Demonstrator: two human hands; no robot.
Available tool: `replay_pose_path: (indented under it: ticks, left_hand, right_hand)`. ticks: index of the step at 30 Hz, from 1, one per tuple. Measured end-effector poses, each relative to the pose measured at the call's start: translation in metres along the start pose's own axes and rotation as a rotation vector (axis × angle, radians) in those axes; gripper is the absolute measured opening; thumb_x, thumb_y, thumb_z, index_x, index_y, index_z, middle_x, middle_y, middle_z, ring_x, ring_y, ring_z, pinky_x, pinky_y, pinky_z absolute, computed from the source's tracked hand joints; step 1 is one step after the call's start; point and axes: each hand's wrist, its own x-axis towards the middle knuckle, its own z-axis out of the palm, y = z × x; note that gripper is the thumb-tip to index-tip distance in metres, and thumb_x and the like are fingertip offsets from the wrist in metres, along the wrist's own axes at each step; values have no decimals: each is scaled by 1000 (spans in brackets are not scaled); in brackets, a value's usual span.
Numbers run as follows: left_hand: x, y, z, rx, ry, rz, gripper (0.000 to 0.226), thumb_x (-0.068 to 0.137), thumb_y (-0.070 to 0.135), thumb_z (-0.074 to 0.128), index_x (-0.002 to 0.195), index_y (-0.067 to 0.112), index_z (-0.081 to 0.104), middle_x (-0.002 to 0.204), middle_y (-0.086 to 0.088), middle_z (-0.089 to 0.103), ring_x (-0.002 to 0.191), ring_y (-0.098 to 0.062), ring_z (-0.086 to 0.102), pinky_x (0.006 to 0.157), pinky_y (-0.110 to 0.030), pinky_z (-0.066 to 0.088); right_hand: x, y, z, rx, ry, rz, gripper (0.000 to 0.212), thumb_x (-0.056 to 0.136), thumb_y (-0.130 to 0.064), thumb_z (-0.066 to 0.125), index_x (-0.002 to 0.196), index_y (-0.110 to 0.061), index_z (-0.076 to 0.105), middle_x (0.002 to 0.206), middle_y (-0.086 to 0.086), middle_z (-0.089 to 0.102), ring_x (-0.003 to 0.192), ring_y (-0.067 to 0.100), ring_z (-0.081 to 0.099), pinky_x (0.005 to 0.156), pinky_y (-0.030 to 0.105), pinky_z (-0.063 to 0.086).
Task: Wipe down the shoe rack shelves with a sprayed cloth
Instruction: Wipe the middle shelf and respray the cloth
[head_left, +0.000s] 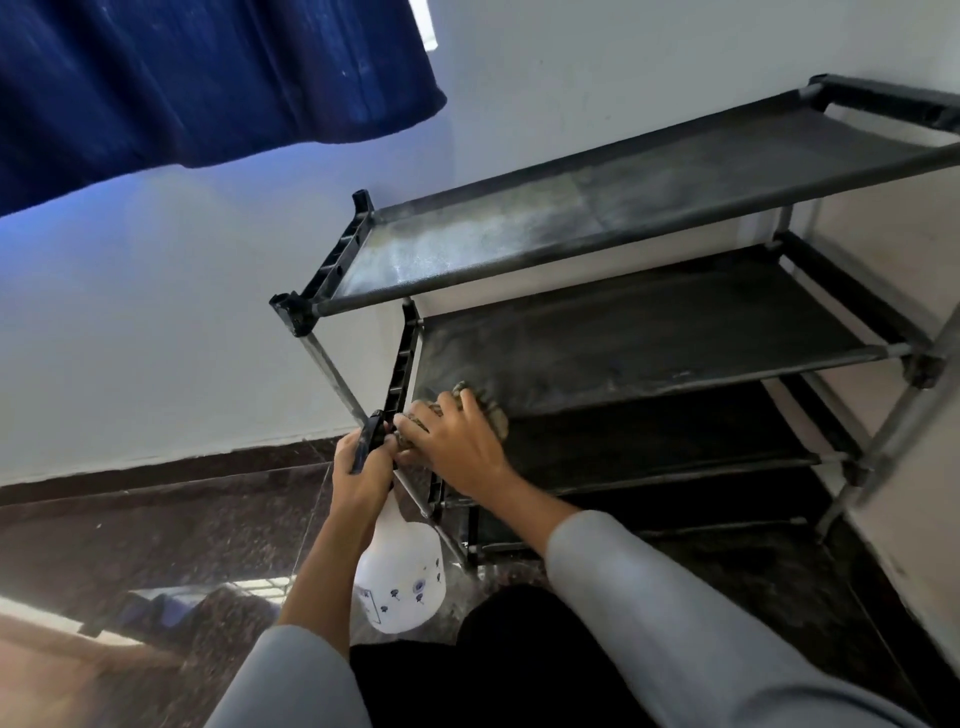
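A black shoe rack (613, 228) with fabric shelves on a metal frame stands against the white wall. Its top shelf looks dusty and streaked. My right hand (457, 441) grips a brownish patterned cloth (480, 402) at the front left corner of the second shelf (649, 338). My left hand (361, 467) grips the black trigger head of a white spray bottle (400, 577), which hangs below the hand, right beside the cloth. The nozzle is hidden between my hands.
A dark blue curtain (208, 78) hangs at the upper left. The floor (130, 525) is dark speckled stone with a dark skirting along the wall. A pale wall or panel (909, 519) flanks the rack on the right. My knees in dark trousers sit below.
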Motion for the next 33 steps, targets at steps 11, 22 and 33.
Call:
replay_pose_path:
  ticks: [11,22,33]
  left_hand:
    - [3,-4,5,-15,-4,-14,14,93,13,58,104,21,62,92,1,60,75,-8,56,61,-21,41]
    - [11,-4,1,-38,19,-83,28,92,18,60,119,9,58,84,-6,62,67,-14,58,57,-26,42]
    - [2,1,3,22,-1,-19,7,95,12,56,99,9,60,68,0,64,60,-9,60,52,-23,47]
  right_hand:
    - [-128,172,-29,-248,81,8,39,92,-42,45,111,-17,69,89,4,66,64,25,59,63,34,47]
    - [-204,242,-61,-284,93,418,36,101,-34,29,97,-13,58,93,8,64,78,30,57,72,40,36]
    - [-30,27,-6,9,40,389,7,82,-32,58,86,-27,61,82,-6,60,75,18,56,72,37,36]
